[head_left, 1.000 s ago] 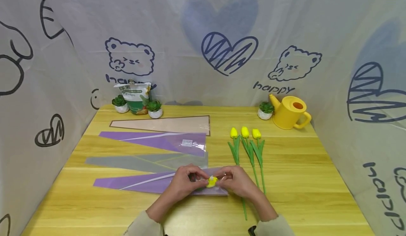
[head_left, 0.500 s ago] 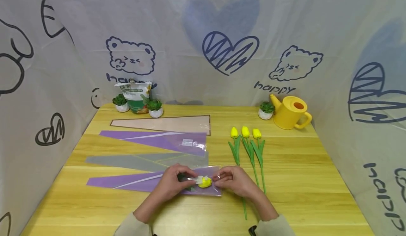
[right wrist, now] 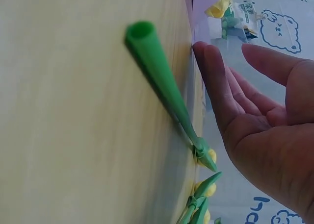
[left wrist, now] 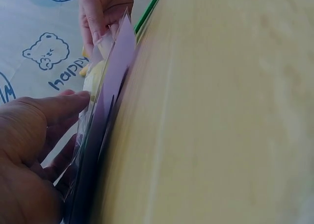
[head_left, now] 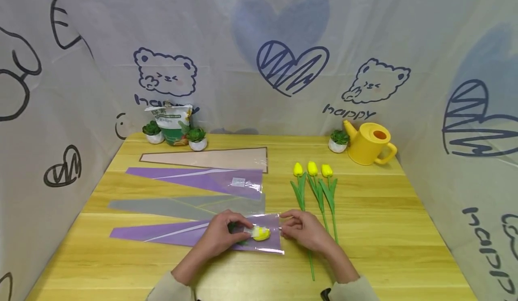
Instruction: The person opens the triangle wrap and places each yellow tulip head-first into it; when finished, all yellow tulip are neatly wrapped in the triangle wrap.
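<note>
A long purple and clear sleeve [head_left: 174,233] lies on the yellow wooden table [head_left: 121,265] near its front edge. A yellow tulip head [head_left: 261,233] sits inside the sleeve's wide end. My left hand [head_left: 236,229] grips the sleeve just left of the flower; in the left wrist view the thumb [left wrist: 68,104] presses on the film. My right hand [head_left: 285,228] is at the sleeve's open right edge, its fingers [right wrist: 211,72] straight and apart from the thumb, the tips touching the film. Whether the tips pinch it is not visible.
Three yellow tulips [head_left: 311,170] lie right of the sleeve; one green stem [right wrist: 157,72] runs under my right hand. Beige [head_left: 210,158], purple [head_left: 202,179] and grey [head_left: 174,206] sleeves lie behind. A yellow watering can [head_left: 370,146], small potted plants [head_left: 197,138] and a bag [head_left: 174,123] stand at the back.
The tulip head has gone further into the sleeve, which has slid a little left. My left hand shifted left along it; my right hand let go of the flower and moved to the open edge.
</note>
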{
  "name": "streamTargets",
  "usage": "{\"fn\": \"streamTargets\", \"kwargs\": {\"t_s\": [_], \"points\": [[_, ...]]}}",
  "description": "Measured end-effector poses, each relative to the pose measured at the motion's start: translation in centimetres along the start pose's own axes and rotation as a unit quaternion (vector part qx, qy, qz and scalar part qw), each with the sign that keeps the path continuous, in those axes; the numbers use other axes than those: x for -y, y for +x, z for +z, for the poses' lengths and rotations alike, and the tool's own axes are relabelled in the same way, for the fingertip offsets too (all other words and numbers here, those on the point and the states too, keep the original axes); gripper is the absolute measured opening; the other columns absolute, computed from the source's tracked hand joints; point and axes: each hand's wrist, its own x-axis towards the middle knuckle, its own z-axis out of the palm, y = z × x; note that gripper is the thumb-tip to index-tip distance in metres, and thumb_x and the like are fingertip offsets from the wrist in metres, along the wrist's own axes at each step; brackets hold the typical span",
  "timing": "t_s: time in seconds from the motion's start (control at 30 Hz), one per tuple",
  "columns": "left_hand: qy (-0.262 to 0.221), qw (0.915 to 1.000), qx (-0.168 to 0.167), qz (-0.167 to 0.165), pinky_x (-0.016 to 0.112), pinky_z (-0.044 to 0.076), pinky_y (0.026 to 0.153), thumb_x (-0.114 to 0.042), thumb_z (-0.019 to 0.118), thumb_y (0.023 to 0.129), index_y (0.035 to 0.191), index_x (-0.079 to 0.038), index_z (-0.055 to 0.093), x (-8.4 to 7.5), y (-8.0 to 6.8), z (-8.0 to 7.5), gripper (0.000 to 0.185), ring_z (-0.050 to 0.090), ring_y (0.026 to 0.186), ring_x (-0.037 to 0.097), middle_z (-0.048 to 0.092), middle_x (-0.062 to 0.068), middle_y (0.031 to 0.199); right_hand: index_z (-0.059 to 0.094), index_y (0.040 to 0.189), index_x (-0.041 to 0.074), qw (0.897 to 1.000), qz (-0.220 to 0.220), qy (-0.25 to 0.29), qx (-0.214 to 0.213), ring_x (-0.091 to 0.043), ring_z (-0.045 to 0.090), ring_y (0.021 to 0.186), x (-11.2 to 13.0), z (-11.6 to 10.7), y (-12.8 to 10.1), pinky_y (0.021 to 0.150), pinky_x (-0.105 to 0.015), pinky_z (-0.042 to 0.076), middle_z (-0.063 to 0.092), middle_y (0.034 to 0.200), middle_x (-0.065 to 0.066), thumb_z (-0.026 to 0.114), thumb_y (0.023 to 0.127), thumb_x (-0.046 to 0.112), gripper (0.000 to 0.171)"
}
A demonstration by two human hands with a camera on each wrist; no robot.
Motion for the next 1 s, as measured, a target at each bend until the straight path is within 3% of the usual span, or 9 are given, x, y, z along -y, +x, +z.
{"fn": "streamTargets", "kwargs": {"t_s": [0.27,0.53,0.73,1.0], "points": [[0.001,1.0000,0.001,0.003,0.026,0.048,0.085,-0.022,0.090,0.079,0.095,-0.032,0.081,0.14,0.02,0.00,0.021,0.060,0.090,0.011,0.074,-0.015,0.098,0.050,0.147,-0.001,1.000,0.003,0.006,-0.014,-0.023,0.075,0.095,-0.15,-0.07,0.05,0.082,-0.028,0.061,0.076,0.110,-0.015,0.068,0.100,0.009,0.052],[0.001,1.0000,0.003,0.009,0.027,0.048,0.086,-0.021,0.090,0.079,0.097,-0.031,0.081,0.38,0.14,0.05,0.023,0.062,0.091,0.012,0.075,-0.015,0.098,0.061,0.135,-0.001,1.000,-0.011,-0.002,0.004,-0.023,0.074,0.092,-0.24,-0.03,0.07,0.080,-0.027,0.061,0.075,0.107,-0.014,0.067,0.101,0.011,0.037],[0.002,0.9999,0.000,0.011,0.026,0.048,0.086,-0.021,0.090,0.079,0.097,-0.031,0.081,0.44,0.06,0.06,0.022,0.061,0.091,0.011,0.075,-0.014,0.098,0.066,0.130,0.002,0.999,-0.023,-0.040,0.021,-0.019,0.071,0.098,-0.16,-0.17,0.01,0.084,-0.023,0.058,0.075,0.114,-0.012,0.074,0.096,0.014,0.037],[0.004,0.9998,0.002,0.019,0.027,0.048,0.085,-0.021,0.091,0.078,0.096,-0.031,0.081,0.58,0.20,0.05,0.022,0.062,0.090,0.011,0.076,-0.014,0.098,0.066,0.129,0.000,0.998,-0.033,-0.043,0.028,-0.023,0.071,0.101,0.06,-0.10,-0.02,0.086,-0.024,0.058,0.074,0.117,-0.014,0.074,0.095,0.012,0.037]]}}
